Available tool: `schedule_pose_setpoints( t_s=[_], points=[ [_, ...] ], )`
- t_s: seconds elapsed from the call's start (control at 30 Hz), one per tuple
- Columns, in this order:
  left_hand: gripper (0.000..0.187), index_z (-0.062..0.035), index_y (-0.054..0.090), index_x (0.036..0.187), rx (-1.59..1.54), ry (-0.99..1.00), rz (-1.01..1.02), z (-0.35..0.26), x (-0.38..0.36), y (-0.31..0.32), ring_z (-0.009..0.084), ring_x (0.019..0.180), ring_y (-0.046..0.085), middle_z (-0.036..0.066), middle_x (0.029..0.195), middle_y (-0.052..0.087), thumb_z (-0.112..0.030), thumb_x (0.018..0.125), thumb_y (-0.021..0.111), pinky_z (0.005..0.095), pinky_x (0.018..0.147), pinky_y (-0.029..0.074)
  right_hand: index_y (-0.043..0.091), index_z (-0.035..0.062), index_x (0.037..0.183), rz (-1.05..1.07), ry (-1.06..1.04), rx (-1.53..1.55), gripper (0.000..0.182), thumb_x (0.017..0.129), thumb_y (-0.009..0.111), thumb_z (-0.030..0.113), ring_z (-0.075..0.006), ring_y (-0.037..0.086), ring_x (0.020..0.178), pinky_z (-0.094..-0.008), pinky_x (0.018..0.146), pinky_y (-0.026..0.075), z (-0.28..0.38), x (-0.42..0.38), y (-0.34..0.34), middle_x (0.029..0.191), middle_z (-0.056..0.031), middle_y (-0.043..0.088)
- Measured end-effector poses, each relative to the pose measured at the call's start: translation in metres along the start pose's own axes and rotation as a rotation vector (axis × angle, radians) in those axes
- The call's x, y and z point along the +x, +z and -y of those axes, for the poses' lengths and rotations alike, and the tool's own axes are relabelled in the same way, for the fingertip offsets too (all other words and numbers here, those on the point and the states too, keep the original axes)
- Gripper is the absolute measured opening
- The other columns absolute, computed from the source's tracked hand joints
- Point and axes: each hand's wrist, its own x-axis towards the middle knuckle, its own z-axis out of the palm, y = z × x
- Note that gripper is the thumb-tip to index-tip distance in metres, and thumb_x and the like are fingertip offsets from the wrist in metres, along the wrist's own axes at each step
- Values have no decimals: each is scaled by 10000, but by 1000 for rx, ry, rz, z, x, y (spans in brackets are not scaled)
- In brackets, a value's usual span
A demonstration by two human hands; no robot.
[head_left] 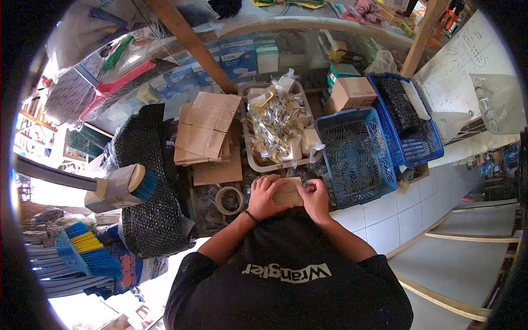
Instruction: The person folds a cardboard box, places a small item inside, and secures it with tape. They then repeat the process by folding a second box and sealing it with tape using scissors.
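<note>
Close to my chest, a small brown cardboard box (pixel 287 193) lies between my two hands. My left hand (pixel 265 197) is closed on its left side, with the fingers over the top edge and the thumb along the near side. At the box's right edge, my right hand (pixel 315 201) is closed in a pinch; what its fingertips hold is too small to make out. Just beyond the hands stands a white tray (pixel 254 163) heaped with small clear-wrapped metal parts. A roll of tape (pixel 229 201) lies left of my left hand.
Flattened cardboard sheets (pixel 206 126) are stacked left of the tray. Right of it sit a blue basket (pixel 389 181), a second blue basket (pixel 437 148) with a black package, and a cardboard box (pixel 353 92). Black bubble wrap (pixel 151 214) and a brush (pixel 118 188) are on the left.
</note>
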Motion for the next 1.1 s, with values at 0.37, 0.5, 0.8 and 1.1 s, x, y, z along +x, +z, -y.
schedule_pose_setpoints(
  t_s=[0.37, 0.5, 0.8, 1.1],
  points=[
    [740, -153, 527, 1197, 18, -10, 7, -6, 3, -3, 313, 1123, 455, 74, 1207, 496, -445, 571, 792, 468, 953, 341, 536, 15, 939, 23, 34, 34, 300, 808, 685, 240, -228, 621, 712, -369, 643, 477, -14, -19, 1, 763, -112, 625],
    [739, -155, 526, 1197, 8, 9, 21, -6, 7, -3, 313, 1122, 457, 71, 1212, 496, -424, 564, 797, 464, 953, 342, 560, 14, 889, -65, -35, 60, 219, 855, 624, 221, -266, 620, 673, -362, 626, 474, -7, -12, 4, 731, -121, 627],
    [755, -137, 516, 1196, 24, 24, 16, -6, 5, 1, 323, 1125, 456, 91, 1217, 495, -408, 556, 811, 462, 956, 339, 520, 14, 984, -63, 5, 86, 238, 894, 565, 229, -327, 600, 783, -404, 703, 457, -35, -13, 17, 838, -172, 606],
    [740, -116, 525, 1172, 36, 24, 15, -3, 3, 7, 319, 1130, 457, 93, 1215, 499, -403, 556, 817, 457, 965, 336, 539, 9, 913, -69, 53, 111, 261, 901, 560, 269, -336, 597, 789, -397, 703, 452, -53, -9, 17, 825, -174, 602]
  ],
)
